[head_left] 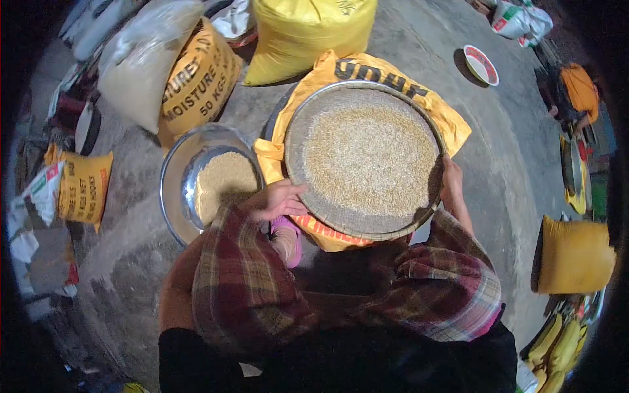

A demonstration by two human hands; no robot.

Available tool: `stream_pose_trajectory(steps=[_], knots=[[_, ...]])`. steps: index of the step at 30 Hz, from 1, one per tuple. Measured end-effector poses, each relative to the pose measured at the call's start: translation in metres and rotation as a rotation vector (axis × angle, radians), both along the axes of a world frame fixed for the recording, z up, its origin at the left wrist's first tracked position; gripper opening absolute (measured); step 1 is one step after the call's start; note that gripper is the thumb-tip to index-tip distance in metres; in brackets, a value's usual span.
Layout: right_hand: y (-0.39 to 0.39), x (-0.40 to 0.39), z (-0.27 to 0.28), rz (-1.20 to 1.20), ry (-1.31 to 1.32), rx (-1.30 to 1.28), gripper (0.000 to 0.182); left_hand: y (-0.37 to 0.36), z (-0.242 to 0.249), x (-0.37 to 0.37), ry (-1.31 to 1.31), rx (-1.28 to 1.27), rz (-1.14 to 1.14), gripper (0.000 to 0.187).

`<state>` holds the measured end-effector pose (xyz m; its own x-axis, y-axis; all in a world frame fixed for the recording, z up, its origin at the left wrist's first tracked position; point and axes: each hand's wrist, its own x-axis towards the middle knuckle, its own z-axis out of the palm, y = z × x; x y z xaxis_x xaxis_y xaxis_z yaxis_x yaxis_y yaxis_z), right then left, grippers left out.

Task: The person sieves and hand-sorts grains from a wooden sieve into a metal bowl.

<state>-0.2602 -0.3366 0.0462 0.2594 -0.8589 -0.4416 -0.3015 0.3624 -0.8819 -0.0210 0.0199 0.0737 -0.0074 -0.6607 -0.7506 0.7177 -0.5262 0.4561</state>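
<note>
A round woven tray [364,232] holds a broad layer of pale grain [370,157] above an orange printed sack [452,124]. At the tray's right rim, my right hand [451,180] grips the edge, its fingers partly hidden beneath. My left hand [280,200] is at the lower left rim with its fingers spread, the fingertips at the edge; whether they bear any weight is unclear. Just left of that hand stands a steel basin [171,190] with a heap of tan grain [226,180] inside.
A yellow sack [308,39] and an orange printed sack [200,78] stand beyond the basin and tray. A red-and-white bowl [481,65] lies at the upper right. Filled sacks [573,255] [84,187] stand at both sides. Another person [580,95] is at the far right.
</note>
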Motion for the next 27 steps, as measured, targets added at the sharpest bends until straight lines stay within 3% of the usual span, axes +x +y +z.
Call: stream_pose_trajectory(steps=[3, 9, 12, 14, 16, 18, 19, 21, 24, 25, 27], knots=[[0.008, 0.005, 0.005, -0.018, -0.061, 0.017, 0.036, 0.030, -0.059, 0.024, -0.282, -0.466, -0.178, 0.042], [-0.013, 0.030, 0.023, 0.067, 0.010, -0.058, 0.036, 0.021, -0.063, 0.040, -0.641, -0.503, -0.638, 0.021], [-0.003, 0.020, -0.002, 0.041, -0.007, -0.085, 0.034, 0.038, -0.029, 0.012, -0.704, -0.541, -0.651, 0.015], [0.006, 0.039, 0.000, 0.134, -0.034, -0.286, 0.035, 0.039, -0.023, 0.018, -0.035, -0.464, -0.171, 0.017], [-0.004, 0.053, 0.028, 0.193, 0.038, -0.272, 0.032, 0.035, -0.021, 0.010, 0.301, -0.387, 0.079, 0.021], [-0.033, 0.041, 0.020, 0.222, 0.050, -0.175, 0.031, -0.001, -0.020, 0.007, -0.010, -0.092, -0.067, 0.022], [-0.025, 0.035, 0.027, 0.186, 0.013, -0.157, 0.030, 0.005, -0.034, 0.012, -0.021, -0.107, -0.075, 0.022], [-0.009, 0.028, 0.014, 0.131, -0.020, -0.174, 0.031, 0.037, -0.097, 0.005, -0.479, -0.776, -0.450, 0.019], [-0.008, 0.045, 0.009, 0.163, -0.008, -0.364, 0.032, 0.025, -0.026, 0.021, -0.667, -0.829, -0.826, 0.021], [-0.017, 0.049, 0.014, 0.176, 0.004, -0.361, 0.032, 0.007, 0.005, 0.008, -0.371, -0.494, -0.331, 0.027], [-0.031, 0.051, 0.024, 0.141, 0.030, -0.323, 0.031, -0.007, -0.013, 0.019, 0.182, -0.183, 0.158, 0.040]])
